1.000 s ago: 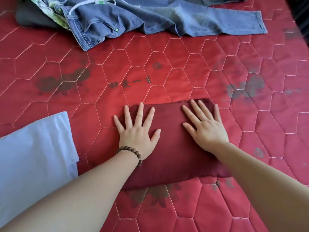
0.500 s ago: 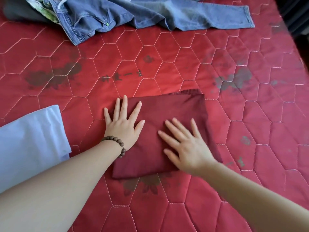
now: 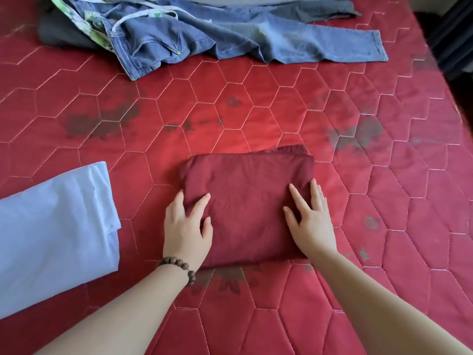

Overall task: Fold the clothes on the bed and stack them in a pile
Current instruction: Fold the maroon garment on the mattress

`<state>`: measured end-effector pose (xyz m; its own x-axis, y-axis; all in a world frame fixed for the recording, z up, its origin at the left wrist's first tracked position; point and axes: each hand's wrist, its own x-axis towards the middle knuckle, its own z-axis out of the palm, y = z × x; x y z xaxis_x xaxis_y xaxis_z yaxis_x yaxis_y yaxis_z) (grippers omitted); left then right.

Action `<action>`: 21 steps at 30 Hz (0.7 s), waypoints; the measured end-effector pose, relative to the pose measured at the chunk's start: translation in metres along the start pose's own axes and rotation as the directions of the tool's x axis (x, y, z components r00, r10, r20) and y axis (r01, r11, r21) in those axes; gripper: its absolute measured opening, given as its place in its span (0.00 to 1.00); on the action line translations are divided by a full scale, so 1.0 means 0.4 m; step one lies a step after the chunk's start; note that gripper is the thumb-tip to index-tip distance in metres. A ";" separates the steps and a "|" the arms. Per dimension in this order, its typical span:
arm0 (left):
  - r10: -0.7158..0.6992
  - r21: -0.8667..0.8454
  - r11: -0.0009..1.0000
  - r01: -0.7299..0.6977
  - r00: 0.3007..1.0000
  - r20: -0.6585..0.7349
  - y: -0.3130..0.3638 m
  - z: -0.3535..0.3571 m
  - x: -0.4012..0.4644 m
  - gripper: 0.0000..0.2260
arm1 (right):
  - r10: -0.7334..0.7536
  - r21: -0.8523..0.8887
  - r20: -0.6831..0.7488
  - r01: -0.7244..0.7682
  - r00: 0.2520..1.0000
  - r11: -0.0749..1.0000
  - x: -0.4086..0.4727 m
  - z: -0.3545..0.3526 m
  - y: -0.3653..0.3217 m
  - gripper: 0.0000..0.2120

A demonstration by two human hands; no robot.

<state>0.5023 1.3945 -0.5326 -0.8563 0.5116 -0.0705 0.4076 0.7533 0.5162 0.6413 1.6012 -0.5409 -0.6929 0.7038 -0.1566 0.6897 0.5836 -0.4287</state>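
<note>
A dark red garment (image 3: 247, 201), folded into a rectangle, lies on the red quilted bed (image 3: 281, 103). My left hand (image 3: 185, 226), with a bead bracelet on the wrist, rests on the garment's left edge, fingers slightly bent over it. My right hand (image 3: 311, 221) lies flat on the right edge with fingers straight. A folded white cloth (image 3: 53, 226) sits to the left. Unfolded blue jeans (image 3: 230, 39) lie spread at the far side of the bed.
A dark grey garment (image 3: 64, 37) and a green-patterned piece (image 3: 97, 26) lie under the jeans at the far left. The bed's right edge (image 3: 440, 80) drops to a dark gap. Bare quilt stretches between the jeans and the red garment.
Both hands slid from the top of the red garment out to its left and right edges. The garment now looks more compact.
</note>
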 end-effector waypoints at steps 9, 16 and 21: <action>-0.180 -0.116 0.977 0.180 0.984 0.010 -0.022 -0.008 -0.004 0.17 | 0.107 -0.099 -0.128 -0.121 0.986 0.988 -0.052 0.011 -0.040 0.20; -0.154 0.081 0.986 0.148 0.986 0.071 -0.136 -0.062 -0.078 0.17 | 0.063 -0.202 -0.032 -0.068 0.997 0.977 -0.167 0.061 -0.128 0.21; 0.032 0.189 0.981 -0.037 0.999 0.026 -0.202 -0.178 -0.118 0.21 | 0.110 -0.281 -0.088 -0.130 0.990 0.951 -0.218 0.059 -0.234 0.25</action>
<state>0.4872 1.2798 -0.5102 -0.8341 0.5464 -0.0763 0.4914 0.7987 0.3473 0.6323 1.4758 -0.5080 -0.5917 0.7966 -0.1239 0.8052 0.5768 -0.1373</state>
